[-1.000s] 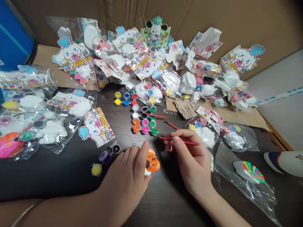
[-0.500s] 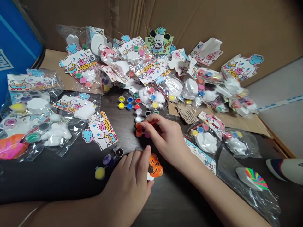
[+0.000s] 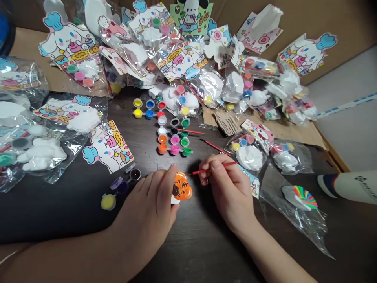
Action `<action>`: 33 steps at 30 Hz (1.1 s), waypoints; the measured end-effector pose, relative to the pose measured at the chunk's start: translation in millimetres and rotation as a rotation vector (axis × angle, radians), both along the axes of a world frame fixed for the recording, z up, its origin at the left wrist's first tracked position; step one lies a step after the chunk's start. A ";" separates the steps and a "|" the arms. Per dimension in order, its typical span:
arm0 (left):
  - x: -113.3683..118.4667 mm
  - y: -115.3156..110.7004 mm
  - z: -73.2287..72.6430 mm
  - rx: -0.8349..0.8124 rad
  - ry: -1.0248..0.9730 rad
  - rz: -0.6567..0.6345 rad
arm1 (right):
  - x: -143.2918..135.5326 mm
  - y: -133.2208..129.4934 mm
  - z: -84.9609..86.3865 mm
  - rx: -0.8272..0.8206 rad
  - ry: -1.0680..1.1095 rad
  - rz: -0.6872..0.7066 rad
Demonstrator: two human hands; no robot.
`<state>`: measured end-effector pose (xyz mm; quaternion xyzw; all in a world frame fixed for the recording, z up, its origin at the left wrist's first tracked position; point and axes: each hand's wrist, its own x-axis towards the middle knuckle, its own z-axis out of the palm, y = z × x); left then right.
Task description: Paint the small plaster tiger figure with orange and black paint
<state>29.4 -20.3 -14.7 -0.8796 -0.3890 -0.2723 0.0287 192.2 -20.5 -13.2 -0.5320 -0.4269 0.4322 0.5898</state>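
One head-worn camera: faces forward and down over dark wood-grain tabletop (image 3: 191, 247); left hand (image 3: 150, 204) and right hand (image 3: 229, 188) at close range, brown cardboard backdrop (image 3: 309, 19) farthest.

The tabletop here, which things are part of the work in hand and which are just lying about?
Work in hand:
orange tiger-faced figure, held in the left hand
red paintbrush, held in the right hand
open paint pots, probably

Lying about, seemingly:
two spare brushes
bagged white figures
rainbow-striped piece
loose cartoon card
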 end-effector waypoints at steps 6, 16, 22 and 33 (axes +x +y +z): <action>0.3 -0.7 -0.2 0.001 0.025 0.011 | 1.2 3.4 4.3 -0.006 -0.036 0.022; 0.1 0.2 1.0 -0.006 0.018 0.005 | 1.5 3.4 2.9 -0.013 -0.075 0.013; 0.9 0.4 0.6 -0.012 0.012 -0.013 | 0.4 3.1 2.3 -0.009 -0.022 -0.003; 0.1 1.2 0.6 -0.010 0.001 -0.019 | 0.5 1.6 1.6 -0.004 0.002 0.025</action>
